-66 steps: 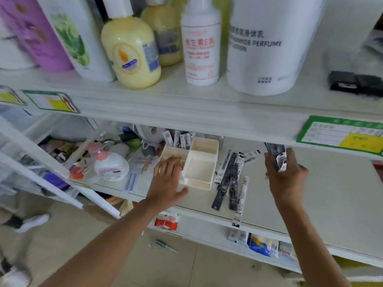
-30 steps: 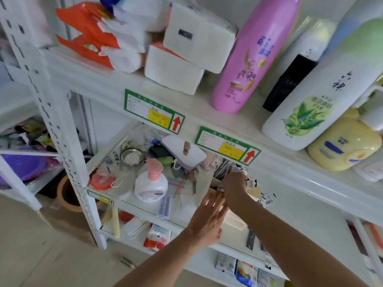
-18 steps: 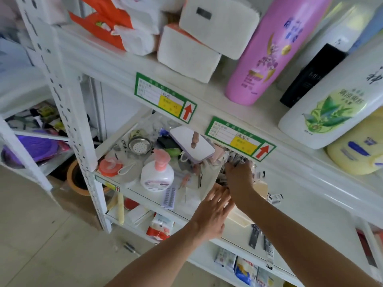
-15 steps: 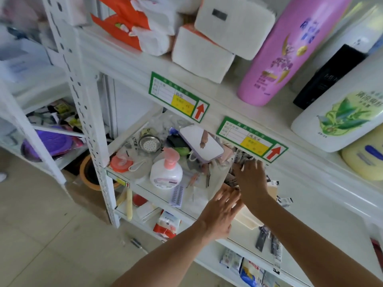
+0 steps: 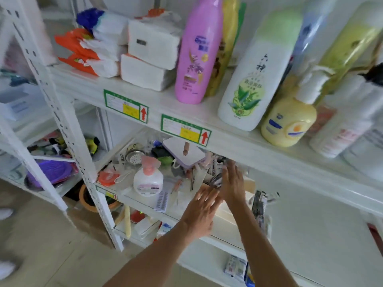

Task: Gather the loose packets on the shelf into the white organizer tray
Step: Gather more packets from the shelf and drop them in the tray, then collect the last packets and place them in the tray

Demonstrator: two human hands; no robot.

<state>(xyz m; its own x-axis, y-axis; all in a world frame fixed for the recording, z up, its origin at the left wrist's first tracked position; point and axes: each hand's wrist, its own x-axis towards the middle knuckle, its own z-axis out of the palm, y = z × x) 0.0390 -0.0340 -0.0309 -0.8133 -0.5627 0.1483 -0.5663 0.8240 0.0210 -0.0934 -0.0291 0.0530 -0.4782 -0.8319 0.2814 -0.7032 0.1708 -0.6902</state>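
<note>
The white organizer tray (image 5: 249,183) stands on the middle shelf, mostly hidden behind my two hands. My left hand (image 5: 202,206) lies against the tray's near left side with fingers spread, holding nothing. My right hand (image 5: 231,183) reaches over the tray with its fingers stretched out flat. A bunch of dark and white packets (image 5: 215,180) sticks up in the tray just left of that hand, by the thumb. More loose packets (image 5: 259,206) lie on the shelf just right of the tray. The picture is motion-blurred.
Left of the tray sit a pink-capped pump bottle (image 5: 148,180), a white lilac-edged pad (image 5: 184,152) and small clutter. The upper shelf edge (image 5: 238,148) overhangs my right hand, carrying big bottles (image 5: 199,50). Bare shelf (image 5: 321,224) stretches to the right.
My right hand brought a bunch of packets from the right side of the shelf to the tray, and its fingers have now straightened. My left hand stayed at the tray. The view swung left.
</note>
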